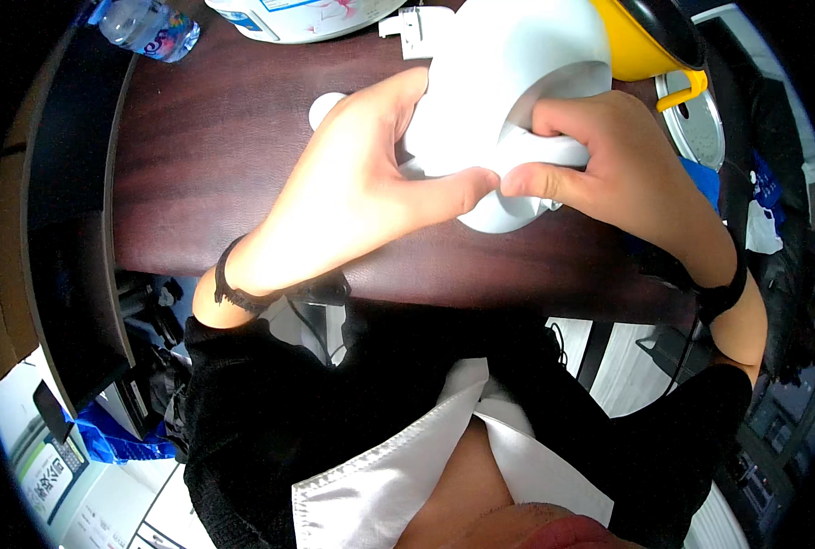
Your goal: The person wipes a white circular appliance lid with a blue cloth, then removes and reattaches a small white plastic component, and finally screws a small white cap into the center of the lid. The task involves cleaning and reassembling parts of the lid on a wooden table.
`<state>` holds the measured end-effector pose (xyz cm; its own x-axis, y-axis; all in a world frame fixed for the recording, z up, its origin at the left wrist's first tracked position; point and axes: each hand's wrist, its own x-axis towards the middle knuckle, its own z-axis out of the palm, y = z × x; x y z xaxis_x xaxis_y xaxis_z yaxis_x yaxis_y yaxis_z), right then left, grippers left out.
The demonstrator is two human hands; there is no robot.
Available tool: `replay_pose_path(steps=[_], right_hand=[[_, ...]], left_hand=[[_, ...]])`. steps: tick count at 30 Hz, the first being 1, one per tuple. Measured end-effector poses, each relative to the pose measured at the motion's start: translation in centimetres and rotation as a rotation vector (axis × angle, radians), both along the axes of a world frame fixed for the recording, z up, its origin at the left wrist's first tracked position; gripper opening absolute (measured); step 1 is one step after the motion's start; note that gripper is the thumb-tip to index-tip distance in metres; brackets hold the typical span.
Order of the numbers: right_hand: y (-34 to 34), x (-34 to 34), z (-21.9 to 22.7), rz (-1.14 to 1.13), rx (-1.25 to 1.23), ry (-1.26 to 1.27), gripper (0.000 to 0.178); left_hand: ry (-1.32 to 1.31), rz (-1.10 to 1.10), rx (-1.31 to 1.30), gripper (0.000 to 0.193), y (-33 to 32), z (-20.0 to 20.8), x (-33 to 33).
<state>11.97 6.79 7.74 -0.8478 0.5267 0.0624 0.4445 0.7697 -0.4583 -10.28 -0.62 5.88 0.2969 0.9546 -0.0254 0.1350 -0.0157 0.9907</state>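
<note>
Appliance [494, 69], white and rounded, sits between both hands over the far middle of the dark red-brown tabletop [206, 165]; whether it rests there or is lifted, I cannot tell. Its long axis runs roughly away from the person, the narrower end pointing back at them, the broad body reaching the upper edge of view. The left hand [371, 165] grips its left side, thumb laid across the near part, other fingers mostly hidden. The right hand [622, 151] has thumb and forefinger closed around a handle-like part [549, 149].
</note>
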Motion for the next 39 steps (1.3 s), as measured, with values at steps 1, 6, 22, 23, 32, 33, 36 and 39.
replay_pose_path(steps=[1, 6, 22, 23, 32, 33, 36, 39], right_hand=[[0.2, 0.2, 0.1, -0.014, -0.027, -0.021, 0.034], [1.4, 3.7, -1.1, 0.009, -0.022, 0.109, 0.03], [2.9, 10.4, -5.6, -0.294, -0.717, 0.396, 0.055], [2.6, 10.3, -5.7, -0.321, -0.712, 0.483, 0.055], [0.6, 10.8, -4.2, -0.236, -0.437, 0.579, 0.051], [0.0, 10.2, -4.6, -0.263, -0.323, 0.67, 0.04], [-0.8, 9.9, -4.0, -0.258, -0.259, 0.674, 0.039], [-1.3, 9.7, -3.9, -0.262, -0.189, 0.692, 0.039]], left_hand=[[-0.01, -0.006, -0.008, 0.056, 0.1, 0.1, -0.1], [0.109, -0.031, 0.095, 0.057, 1.1, -0.5, -1.3], [0.105, -0.034, -0.078, 0.064, 3.6, -1.7, -3.4], [0.118, -0.034, -0.076, 0.065, 3.9, -1.5, -3.4], [0.176, 0.079, -0.076, 0.073, 5.0, -3.4, -5.2], [0.143, 0.073, -0.08, 0.073, 5.1, -3.6, -5.4], [0.078, 0.069, -0.089, 0.072, 5.5, -3.8, -5.5], [0.048, 0.075, -0.082, 0.073, 5.5, -3.9, -5.0]])
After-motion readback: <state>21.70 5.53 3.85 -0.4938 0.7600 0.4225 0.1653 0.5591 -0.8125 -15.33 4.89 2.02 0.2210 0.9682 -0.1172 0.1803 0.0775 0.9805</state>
